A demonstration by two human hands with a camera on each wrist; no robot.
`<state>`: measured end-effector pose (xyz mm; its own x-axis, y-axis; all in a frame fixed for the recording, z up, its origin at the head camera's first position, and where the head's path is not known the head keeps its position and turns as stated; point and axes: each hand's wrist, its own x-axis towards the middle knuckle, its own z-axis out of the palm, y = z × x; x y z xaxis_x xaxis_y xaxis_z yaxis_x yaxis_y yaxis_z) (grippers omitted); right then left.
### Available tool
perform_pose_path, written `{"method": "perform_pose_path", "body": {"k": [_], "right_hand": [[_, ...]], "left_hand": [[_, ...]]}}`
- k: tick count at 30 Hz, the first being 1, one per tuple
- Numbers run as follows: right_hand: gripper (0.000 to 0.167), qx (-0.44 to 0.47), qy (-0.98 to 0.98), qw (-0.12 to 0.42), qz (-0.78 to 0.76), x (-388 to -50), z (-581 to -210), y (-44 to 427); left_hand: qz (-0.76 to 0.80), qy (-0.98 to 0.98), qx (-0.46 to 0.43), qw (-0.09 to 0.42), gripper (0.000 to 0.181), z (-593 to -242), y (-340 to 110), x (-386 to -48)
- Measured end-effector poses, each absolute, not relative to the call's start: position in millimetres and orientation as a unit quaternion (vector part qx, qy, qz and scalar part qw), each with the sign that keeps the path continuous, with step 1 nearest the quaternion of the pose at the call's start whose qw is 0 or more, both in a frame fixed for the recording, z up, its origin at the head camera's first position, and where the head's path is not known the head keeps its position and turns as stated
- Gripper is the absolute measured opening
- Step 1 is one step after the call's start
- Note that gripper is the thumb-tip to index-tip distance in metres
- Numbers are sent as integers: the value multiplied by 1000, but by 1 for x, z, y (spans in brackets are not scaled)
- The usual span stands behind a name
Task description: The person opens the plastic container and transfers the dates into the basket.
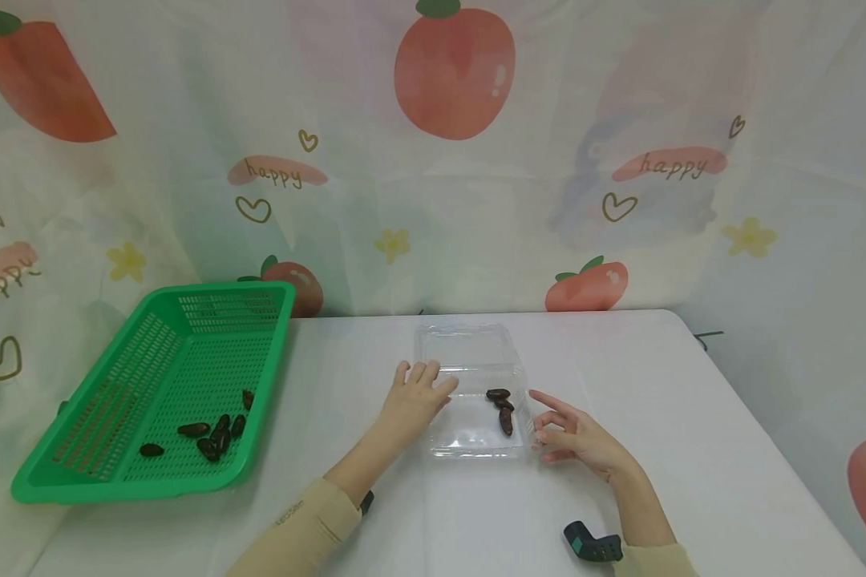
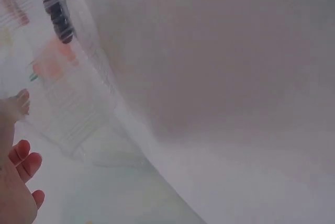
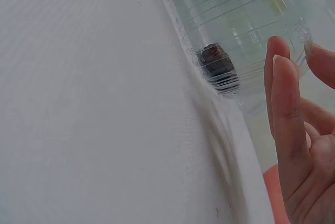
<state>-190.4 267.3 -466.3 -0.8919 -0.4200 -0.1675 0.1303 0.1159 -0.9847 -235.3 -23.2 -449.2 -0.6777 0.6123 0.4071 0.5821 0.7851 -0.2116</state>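
A clear plastic clamshell box [image 1: 469, 447] lies on the table with its lid [image 1: 465, 344] folded back. Three dark brown, wrinkled oblong fruits, like dates [image 1: 506, 421], sit near its right wall. Over the box's left edge is my left hand [image 1: 417, 399], fingers spread and slightly bent, gripping nothing visible. My right hand [image 1: 580, 437] is at the box's right side, index finger extended toward the wall and the other fingers loosely bent. In the right wrist view, its fingertips [image 3: 285, 72] are against or very near the clear wall; exact contact is hard to tell.
To the left stands a green perforated plastic basket [image 1: 133, 490], with several more dates [image 1: 220, 437] in its near right corner. A black wrist strap piece [image 1: 592, 543] shows by the right sleeve. A patterned curtain [image 1: 469, 224] hangs behind the white table [image 1: 693, 449].
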Motion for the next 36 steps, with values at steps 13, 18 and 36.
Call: {"method": "perform_pose_path", "body": {"k": [13,18,36], "right_hand": [[70,-104,718,208,-656,-192,-469,268],[70,-105,718,207,-656,-191,-468,267],[70,-101,713,211,-661,-191,-468,268]], "left_hand": [[100,-891,-405,180,32,-464,22,-241],[114,-880,-432,161,35,-467,33,-243],[145,-867,-452,154,32,-472,38,-244]]}}
